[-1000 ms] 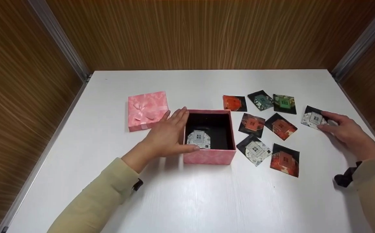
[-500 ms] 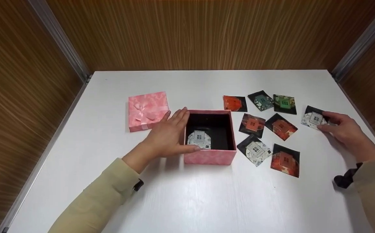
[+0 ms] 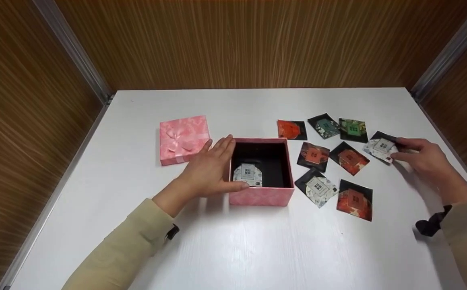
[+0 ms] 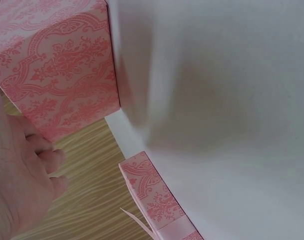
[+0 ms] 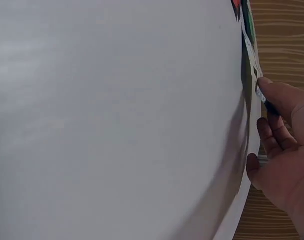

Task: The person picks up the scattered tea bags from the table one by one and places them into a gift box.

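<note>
Fingers (image 3: 414, 141) of the right hand (image 3: 430, 161) are pinched on one white packet (image 3: 381, 147), squarish, held well right of the box (image 3: 261, 197). Box's left wall is touched by the nearer left hand (image 3: 208, 171), fingers extended. Count: one lid (image 3: 184, 137) left of box, one packet (image 3: 248, 173) inside, seven loose packets (image 3: 355, 200) right/back-right.

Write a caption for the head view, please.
Left hand against an open pink box, right hand pinching a patterned packet.

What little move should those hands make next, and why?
Probably the right hand should carry its white packet to the open box: it pinches that packet, the left hand rests against the box, and a similar packet lies inside.
</note>
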A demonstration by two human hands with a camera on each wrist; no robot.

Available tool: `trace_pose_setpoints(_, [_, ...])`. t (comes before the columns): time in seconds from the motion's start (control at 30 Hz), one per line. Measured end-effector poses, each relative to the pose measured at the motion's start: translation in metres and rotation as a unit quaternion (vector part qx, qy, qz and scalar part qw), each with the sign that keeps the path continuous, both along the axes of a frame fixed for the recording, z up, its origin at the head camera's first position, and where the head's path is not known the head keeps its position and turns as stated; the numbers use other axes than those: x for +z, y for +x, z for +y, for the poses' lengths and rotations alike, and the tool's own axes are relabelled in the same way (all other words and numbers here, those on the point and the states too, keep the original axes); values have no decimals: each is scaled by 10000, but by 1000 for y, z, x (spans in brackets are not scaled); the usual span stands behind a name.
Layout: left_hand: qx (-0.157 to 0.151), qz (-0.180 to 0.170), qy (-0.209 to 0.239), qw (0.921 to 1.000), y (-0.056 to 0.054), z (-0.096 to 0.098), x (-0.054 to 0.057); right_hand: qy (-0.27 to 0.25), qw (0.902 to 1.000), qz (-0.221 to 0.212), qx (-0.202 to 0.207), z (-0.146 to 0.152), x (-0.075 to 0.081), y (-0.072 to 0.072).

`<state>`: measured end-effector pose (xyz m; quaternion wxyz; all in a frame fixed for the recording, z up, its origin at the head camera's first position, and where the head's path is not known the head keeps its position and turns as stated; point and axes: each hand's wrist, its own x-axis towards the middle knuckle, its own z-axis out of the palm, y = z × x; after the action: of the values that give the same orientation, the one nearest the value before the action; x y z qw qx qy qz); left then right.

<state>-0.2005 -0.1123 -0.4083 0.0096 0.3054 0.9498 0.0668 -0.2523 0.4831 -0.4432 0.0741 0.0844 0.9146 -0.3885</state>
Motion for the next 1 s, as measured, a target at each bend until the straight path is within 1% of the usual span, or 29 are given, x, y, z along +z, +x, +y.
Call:
trace_pose_setpoints(0.1, [-14, -10, 13, 10000, 0, 0, 0, -10, 9990, 424, -167, -3, 9, 2])
trace_pose_setpoints(0.17, [4, -24, 9, 10000, 0, 1, 0, -214, 9957, 790, -433, -7, 17, 2])
trace_pose_setpoints(0.23, [19, -36, 23, 10000, 0, 1, 0, -464, 9900, 1127, -704, -13, 27, 1])
trace_pose_setpoints(0.33, [33, -43, 45, 10000, 0, 1, 0, -660, 9829, 1377, -1029, -25, 44, 0])
trace_pose_setpoints(0.43, [38, -46, 75, 10000, 0, 0, -1, -824, 9794, 1490, -1086, -43, 59, -2])
trace_pose_setpoints(0.53, [24, -29, 129, 9999, 0, 0, -2, -937, 9744, 1847, -871, -65, 69, -2])
trace_pose_setpoints(0.63, [14, -15, 185, 9998, 0, -1, -2, -1099, 9708, 2081, -459, -88, 77, 0])
trace_pose_setpoints(0.77, [6, 15, 191, 9998, 0, -1, -2, -1201, 9690, 2158, 87, -120, 86, 5])
trace_pose_setpoints(0.93, [-7, 60, 148, 9999, 1, -1, -2, -1328, 9598, 2370, 700, -157, 95, 11])
trace_pose_setpoints(1.0, [-6, 68, 130, 9999, 1, -1, -1, -1353, 9572, 2376, 954, -170, 98, 13])
